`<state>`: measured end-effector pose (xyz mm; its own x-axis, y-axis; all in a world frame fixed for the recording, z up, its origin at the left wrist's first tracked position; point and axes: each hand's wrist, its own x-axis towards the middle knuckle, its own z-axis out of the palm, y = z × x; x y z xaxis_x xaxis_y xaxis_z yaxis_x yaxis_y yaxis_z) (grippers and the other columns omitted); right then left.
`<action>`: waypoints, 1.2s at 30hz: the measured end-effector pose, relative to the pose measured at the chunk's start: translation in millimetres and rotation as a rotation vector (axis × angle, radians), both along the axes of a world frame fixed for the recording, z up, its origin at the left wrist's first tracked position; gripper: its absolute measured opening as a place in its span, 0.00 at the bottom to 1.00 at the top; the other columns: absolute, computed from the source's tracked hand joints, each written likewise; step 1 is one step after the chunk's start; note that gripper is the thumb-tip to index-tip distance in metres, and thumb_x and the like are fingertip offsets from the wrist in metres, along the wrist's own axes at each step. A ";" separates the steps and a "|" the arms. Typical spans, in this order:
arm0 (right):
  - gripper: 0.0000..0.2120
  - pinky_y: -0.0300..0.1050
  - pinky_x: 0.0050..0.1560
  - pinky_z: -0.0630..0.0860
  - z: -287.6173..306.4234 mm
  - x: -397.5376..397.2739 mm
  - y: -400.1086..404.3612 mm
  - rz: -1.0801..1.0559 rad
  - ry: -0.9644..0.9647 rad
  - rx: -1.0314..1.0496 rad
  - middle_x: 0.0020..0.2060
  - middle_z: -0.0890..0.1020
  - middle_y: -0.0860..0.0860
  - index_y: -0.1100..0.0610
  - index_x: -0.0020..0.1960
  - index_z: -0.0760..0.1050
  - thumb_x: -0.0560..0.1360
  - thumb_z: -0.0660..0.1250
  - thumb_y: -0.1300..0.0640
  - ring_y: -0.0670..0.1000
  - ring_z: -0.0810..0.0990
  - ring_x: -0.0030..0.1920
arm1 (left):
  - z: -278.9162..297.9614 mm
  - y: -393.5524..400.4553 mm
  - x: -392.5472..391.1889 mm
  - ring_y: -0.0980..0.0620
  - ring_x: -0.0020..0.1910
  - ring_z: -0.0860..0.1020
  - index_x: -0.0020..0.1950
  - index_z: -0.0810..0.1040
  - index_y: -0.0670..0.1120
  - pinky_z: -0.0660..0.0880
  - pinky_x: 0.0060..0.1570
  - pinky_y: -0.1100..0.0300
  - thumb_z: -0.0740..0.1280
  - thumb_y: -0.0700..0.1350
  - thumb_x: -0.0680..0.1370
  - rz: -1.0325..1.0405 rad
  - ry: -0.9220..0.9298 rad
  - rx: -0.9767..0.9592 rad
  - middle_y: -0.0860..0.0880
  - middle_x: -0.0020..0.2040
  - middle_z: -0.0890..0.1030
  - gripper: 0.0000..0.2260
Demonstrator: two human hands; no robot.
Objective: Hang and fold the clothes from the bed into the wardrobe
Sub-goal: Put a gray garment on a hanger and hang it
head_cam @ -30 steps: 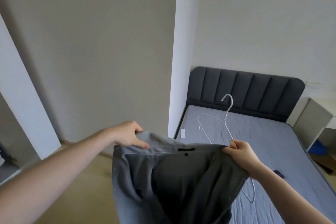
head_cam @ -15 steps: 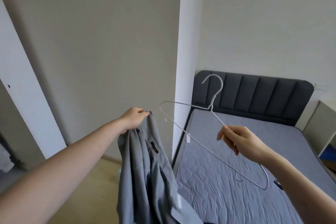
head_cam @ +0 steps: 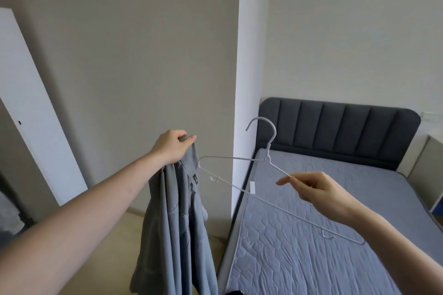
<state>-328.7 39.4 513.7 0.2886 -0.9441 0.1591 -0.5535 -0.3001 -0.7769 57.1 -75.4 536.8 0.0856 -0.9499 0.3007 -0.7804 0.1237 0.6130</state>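
Note:
My left hand (head_cam: 172,148) grips the top edge of a grey garment (head_cam: 175,225), which hangs straight down in folds beside the bed. My right hand (head_cam: 314,187) pinches the sloping wire of a white hanger (head_cam: 242,189), held in the air over the bed with its hook up. The hanger's left end sits close to the garment's top, just right of my left hand. The grey quilted bed (head_cam: 311,235) lies below and to the right.
A dark padded headboard (head_cam: 335,127) stands at the bed's far end. A white wall corner (head_cam: 247,79) rises between my hands. A white panel (head_cam: 31,103) leans at the left. A pale cabinet (head_cam: 429,170) stands to the right of the bed.
My right hand let go of the garment and now holds only the hanger, raised and swung left. The garment dropped from spread open to hanging from my left hand alone.

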 end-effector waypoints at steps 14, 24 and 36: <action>0.14 0.45 0.31 0.62 -23.4 26.6 -6.9 -0.036 -0.012 0.008 0.25 0.65 0.46 0.39 0.48 0.84 0.84 0.61 0.46 0.48 0.60 0.26 | 27.7 12.3 -35.1 0.54 0.27 0.63 0.29 0.68 0.52 0.59 0.29 0.62 0.68 0.54 0.81 -0.207 -0.073 -0.091 0.54 0.23 0.64 0.22; 0.13 0.44 0.27 0.57 -20.4 1.2 -11.8 -0.142 -0.020 -0.044 0.24 0.63 0.48 0.39 0.47 0.85 0.83 0.63 0.47 0.49 0.59 0.25 | 40.7 1.5 -12.1 0.49 0.30 0.63 0.32 0.66 0.45 0.61 0.35 0.54 0.67 0.57 0.81 -0.148 -0.150 -0.078 0.52 0.26 0.63 0.24; 0.13 0.40 0.28 0.60 -47.7 43.6 -12.8 -0.252 -0.239 -0.070 0.24 0.63 0.50 0.41 0.43 0.85 0.82 0.65 0.46 0.50 0.58 0.25 | 71.2 71.4 -94.0 0.51 0.30 0.65 0.34 0.71 0.45 0.65 0.37 0.55 0.64 0.50 0.85 -0.460 0.264 -0.101 0.52 0.29 0.69 0.20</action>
<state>-285.1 26.7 466.0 -0.0051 -0.9654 0.2605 -0.4221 -0.2341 -0.8758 -36.9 -4.0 608.0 -0.2471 -0.8745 0.4173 -0.4524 0.4850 0.7484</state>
